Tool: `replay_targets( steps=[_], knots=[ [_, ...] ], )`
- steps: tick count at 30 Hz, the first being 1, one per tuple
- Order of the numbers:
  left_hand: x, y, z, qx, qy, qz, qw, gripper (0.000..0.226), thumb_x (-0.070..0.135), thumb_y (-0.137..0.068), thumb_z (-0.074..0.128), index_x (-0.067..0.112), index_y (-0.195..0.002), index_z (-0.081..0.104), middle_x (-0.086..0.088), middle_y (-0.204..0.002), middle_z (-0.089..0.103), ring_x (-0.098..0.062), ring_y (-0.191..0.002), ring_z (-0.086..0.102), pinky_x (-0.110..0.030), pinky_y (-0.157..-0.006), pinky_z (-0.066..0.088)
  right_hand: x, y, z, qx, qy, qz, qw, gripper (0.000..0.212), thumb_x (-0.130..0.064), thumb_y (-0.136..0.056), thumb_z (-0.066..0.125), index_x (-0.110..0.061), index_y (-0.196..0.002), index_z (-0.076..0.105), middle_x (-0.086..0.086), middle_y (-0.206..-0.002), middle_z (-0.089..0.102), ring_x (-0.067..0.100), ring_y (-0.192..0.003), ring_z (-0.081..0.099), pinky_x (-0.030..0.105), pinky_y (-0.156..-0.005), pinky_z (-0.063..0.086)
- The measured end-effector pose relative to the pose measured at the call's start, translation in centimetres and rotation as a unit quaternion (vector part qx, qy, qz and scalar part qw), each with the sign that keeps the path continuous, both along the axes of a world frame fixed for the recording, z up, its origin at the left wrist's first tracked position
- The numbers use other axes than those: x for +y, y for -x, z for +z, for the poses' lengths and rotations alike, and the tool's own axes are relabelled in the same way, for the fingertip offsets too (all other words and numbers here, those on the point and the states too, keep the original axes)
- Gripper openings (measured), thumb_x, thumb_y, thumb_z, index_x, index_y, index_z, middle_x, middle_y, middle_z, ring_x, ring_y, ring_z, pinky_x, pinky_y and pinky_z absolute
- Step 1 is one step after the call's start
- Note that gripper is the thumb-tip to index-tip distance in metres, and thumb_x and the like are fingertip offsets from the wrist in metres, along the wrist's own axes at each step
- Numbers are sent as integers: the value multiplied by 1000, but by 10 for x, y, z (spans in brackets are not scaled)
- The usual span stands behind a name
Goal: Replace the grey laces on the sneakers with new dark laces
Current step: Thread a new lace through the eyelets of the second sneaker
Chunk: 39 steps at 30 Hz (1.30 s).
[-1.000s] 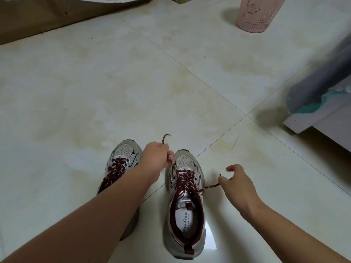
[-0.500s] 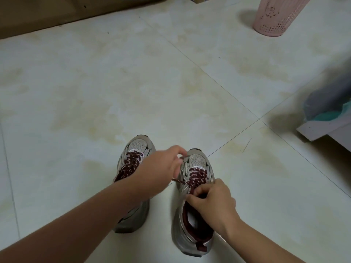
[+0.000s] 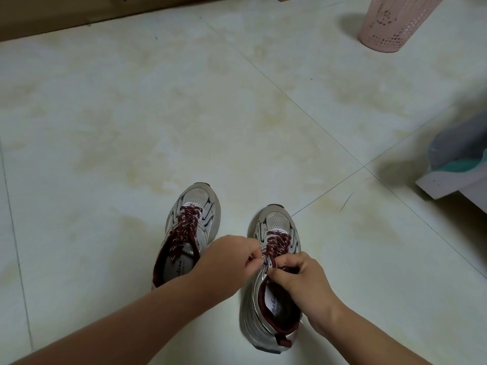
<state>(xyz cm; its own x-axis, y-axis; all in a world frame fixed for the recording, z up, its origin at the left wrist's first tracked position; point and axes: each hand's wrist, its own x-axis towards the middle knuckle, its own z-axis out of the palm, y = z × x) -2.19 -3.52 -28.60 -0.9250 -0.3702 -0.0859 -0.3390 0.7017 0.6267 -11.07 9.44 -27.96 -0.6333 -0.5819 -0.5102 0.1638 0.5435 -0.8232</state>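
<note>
Where hands [image 3: 266,270] pinch: dark lace [image 3: 276,245]

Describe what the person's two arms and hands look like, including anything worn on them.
Both forearms are bare to the frame's lower edge: no sleeves show. The left hand and the right hand wear no gloves, and no rings, watch or bracelet are visible on the fingers or wrists. No markings can be made out. The nails are too small to judge.

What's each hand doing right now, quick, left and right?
Left hand: fingers curled, pinching the dark red lace at the top eyelets of the right-side sneaker.
Right hand: fingers curled, pinching the same lace there.
</note>
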Motion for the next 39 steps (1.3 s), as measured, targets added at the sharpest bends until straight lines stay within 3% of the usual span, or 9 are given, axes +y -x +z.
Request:
replay_targets(
  steps=[4,8,14,19,24,27,29,35,39],
  knots=[
    [4,3,0,22,8,5,1000,14,22,-87,55,14,-82,65,0,-78,66,-11,-71,54,-18,-60,34,2,1,-1,1,7,5,1000,14,4,-78,65,7,-64,64,-6,-57,52,12,-61,51,15,-58,43],
    [6,5,-2,39,-1,12,999,13,21,-85,58,13,-79,65,0,-73,65,-7,-63,45,-13,-55,30,1,1,-5,-3,2,2,1000,22,2,-77,67,-9,-58,68,-8,-64,57,5,-64,57,15,-64,46],
    [10,10,-3,33,55,-28,998,15,24,-71,53,14,-61,59,2,-55,59,-14,-51,53,-24,-46,36,3,3,-7,-8,29,28,999,12,1,-78,66,7,-68,65,2,-63,52,14,-65,50,22,-63,42],
    [13,13,-2,-10,48,-14,999,17,26,-87,53,17,-88,67,1,-88,66,-14,-87,53,-22,-69,31,6,9,-8,26,-5,52,998,10,0,-83,60,0,-78,69,-5,-80,49,7,-77,52,4,-67,39],
    [9,17,1,-34,-45,36,998,7,23,-77,66,19,-81,71,6,-85,69,-6,-83,53,-19,-74,39,5,11,-14,144,-51,137,979,28,-11,-84,65,-28,-63,56,-7,-85,44,2,-78,47,8,-69,36],
    [21,8,-1,-20,64,43,997,17,33,-74,56,24,-87,62,8,-92,56,-11,-90,49,-26,-80,40,7,12,-15,184,-47,160,969,29,-13,-86,61,-27,-63,53,-8,-82,40,-2,-74,46,9,-68,36],
    [31,1,-1,-28,77,38,996,33,41,-58,47,23,-86,52,6,-88,47,-13,-80,49,-25,-67,44,7,14,-12,195,-32,171,965,28,-13,-88,56,-24,-63,51,-8,-82,39,-3,-76,45,9,-68,35],
    [48,7,-12,-109,-60,156,980,36,23,-85,55,20,-108,28,5,-102,25,-20,-95,54,-21,-69,33,-5,10,9,271,-90,238,928,28,-31,-83,43,-28,-55,37,-11,-83,35,12,-85,41,24,-76,39],
    [48,8,-22,-107,-133,213,962,32,23,-89,54,19,-111,31,7,-104,35,-9,-80,47,-12,-61,34,-16,22,53,147,-33,116,982,41,-7,-85,50,-18,-49,36,-3,-65,39,12,-60,36,23,-56,32]
  ],
)
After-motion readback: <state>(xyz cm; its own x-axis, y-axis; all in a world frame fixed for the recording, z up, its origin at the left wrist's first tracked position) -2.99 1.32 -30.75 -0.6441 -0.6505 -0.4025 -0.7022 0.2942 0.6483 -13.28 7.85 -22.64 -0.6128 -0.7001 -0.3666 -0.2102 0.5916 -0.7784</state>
